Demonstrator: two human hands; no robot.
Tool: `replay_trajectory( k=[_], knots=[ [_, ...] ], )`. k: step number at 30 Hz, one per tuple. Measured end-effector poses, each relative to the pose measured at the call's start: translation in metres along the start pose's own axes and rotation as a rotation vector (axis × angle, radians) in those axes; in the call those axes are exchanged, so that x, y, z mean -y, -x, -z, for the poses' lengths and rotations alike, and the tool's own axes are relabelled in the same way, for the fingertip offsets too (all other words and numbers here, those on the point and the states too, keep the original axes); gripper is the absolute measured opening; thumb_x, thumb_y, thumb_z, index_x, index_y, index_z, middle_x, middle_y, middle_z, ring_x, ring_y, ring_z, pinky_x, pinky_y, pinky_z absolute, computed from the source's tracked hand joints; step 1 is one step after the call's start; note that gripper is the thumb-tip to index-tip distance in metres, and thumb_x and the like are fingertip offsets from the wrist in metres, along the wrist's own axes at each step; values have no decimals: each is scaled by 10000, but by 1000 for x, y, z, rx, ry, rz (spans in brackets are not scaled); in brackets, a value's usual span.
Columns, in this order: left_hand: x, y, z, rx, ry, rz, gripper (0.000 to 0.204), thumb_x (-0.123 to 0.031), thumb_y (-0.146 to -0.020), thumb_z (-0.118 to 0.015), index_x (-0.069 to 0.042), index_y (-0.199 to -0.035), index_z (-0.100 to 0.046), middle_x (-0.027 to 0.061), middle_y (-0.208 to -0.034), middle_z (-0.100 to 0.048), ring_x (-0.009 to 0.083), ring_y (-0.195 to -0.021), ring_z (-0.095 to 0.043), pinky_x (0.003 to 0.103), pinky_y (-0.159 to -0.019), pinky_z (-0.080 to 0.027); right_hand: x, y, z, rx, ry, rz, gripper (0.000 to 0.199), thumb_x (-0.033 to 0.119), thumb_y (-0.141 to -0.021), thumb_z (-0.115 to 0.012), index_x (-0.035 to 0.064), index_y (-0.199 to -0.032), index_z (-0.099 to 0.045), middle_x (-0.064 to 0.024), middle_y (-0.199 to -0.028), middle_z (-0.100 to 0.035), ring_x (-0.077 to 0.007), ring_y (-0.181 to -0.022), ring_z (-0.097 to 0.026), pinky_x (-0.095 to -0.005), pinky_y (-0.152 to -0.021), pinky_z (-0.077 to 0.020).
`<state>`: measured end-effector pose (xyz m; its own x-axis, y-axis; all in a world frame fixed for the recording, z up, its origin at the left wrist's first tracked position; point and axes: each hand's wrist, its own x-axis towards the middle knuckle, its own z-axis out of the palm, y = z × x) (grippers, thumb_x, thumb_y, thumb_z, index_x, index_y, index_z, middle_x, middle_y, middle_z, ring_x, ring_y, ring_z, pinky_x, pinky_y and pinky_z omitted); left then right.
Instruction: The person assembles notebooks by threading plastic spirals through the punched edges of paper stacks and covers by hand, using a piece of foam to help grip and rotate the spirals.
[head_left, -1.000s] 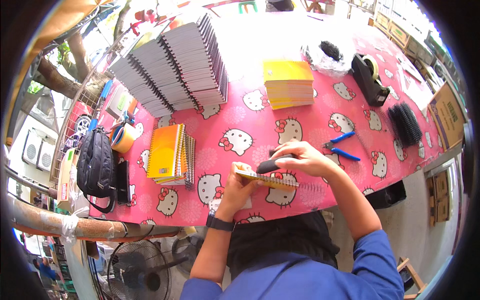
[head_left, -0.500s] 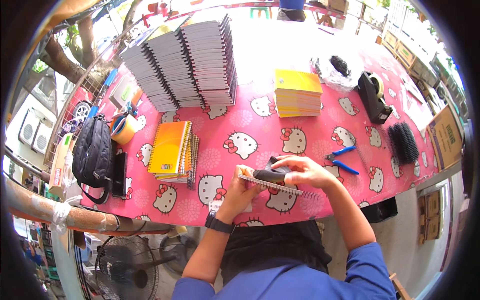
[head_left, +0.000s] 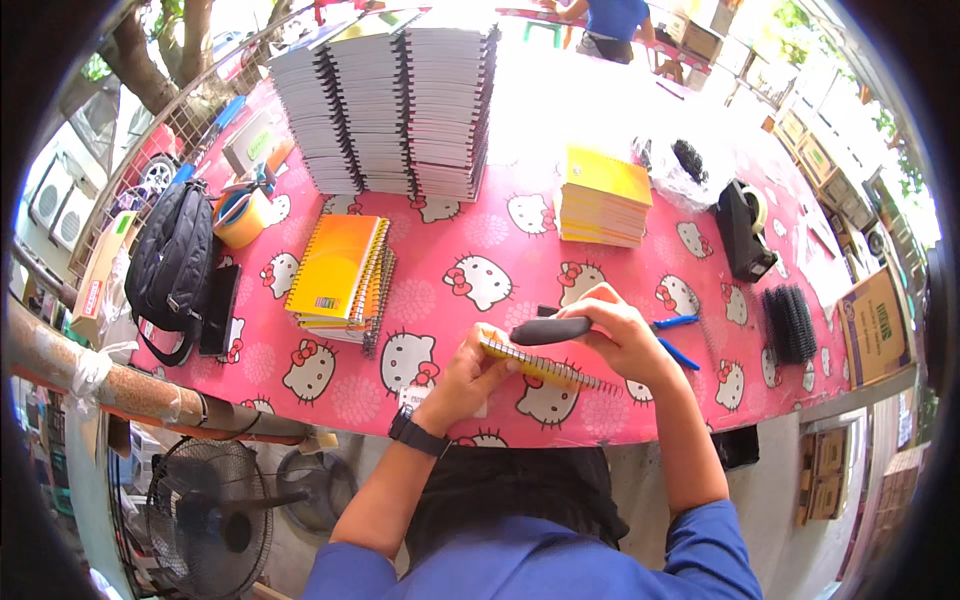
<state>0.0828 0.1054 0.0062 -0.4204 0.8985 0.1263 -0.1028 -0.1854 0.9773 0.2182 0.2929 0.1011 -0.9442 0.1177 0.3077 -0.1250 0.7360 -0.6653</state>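
Observation:
My left hand [head_left: 467, 378], with a dark watch on its wrist, is closed on the left end of a yellow spiral notebook [head_left: 545, 366]. The notebook is tilted, with its coil edge up, and a length of coil [head_left: 600, 384] sticks out past its right end. My right hand [head_left: 622, 335] grips a dark grey, rounded, elongated tool [head_left: 550, 331] just above the coil edge. The tool's exact kind does not show. Just right of that hand, partly behind it, lie blue-handled cutters [head_left: 678, 352].
On the pink patterned table stand tall stacks of coil-bound books [head_left: 370, 120], yellow notebooks [head_left: 335, 265] and a yellow pile [head_left: 605, 195]. A black bag [head_left: 172, 255] is at left. A tape dispenser [head_left: 742, 230] and black coils [head_left: 790, 325] are at right. A fan [head_left: 210, 520] stands below.
My right hand has turned and lifted the dark tool slightly, off the notebook's coil edge. The notebook now shows more of its yellow cover. The whole view has shifted a little.

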Motion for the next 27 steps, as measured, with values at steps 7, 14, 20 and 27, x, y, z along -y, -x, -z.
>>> replay_trajectory(
  k=[7,14,20,27],
  knots=[
    [8,0,-2,-23,-59,31,255,-45,-913,-570,-65,-1122,-425,16,-1044,-517,93,-993,-502,273,-892,-423,-18,0,10,-55,377,9,330,-39,-684,-646,67,-996,-630,-95,-1114,-611,-279,-974,-537,-401,-892,-428],
    [-30,2,-23,-164,-510,-333,297,-128,-856,-653,-19,-1048,-455,116,-916,-556,218,-846,-557,348,-755,-455,59,-8,-30,-163,-8,21,304,139,-755,-722,51,-1024,-611,-109,-1013,-618,-280,-943,-569,-382,-828,-460],
    [-50,15,-23,-332,-263,-256,234,-86,-764,-749,-29,-874,-551,63,-809,-608,133,-742,-589,275,-661,-467,64,-8,-43,-185,-152,23,272,133,-769,-745,22,-981,-617,-80,-847,-597,-183,-743,-586,-292,-660,-482],
    [-63,25,-15,-274,-243,-331,209,-101,-733,-775,-34,-808,-592,51,-829,-641,109,-750,-605,253,-657,-489,78,-15,-44,-86,-185,42,265,185,-755,-749,29,-847,-557,-87,-786,-542,-234,-707,-539,-339,-620,-440]
  ],
)
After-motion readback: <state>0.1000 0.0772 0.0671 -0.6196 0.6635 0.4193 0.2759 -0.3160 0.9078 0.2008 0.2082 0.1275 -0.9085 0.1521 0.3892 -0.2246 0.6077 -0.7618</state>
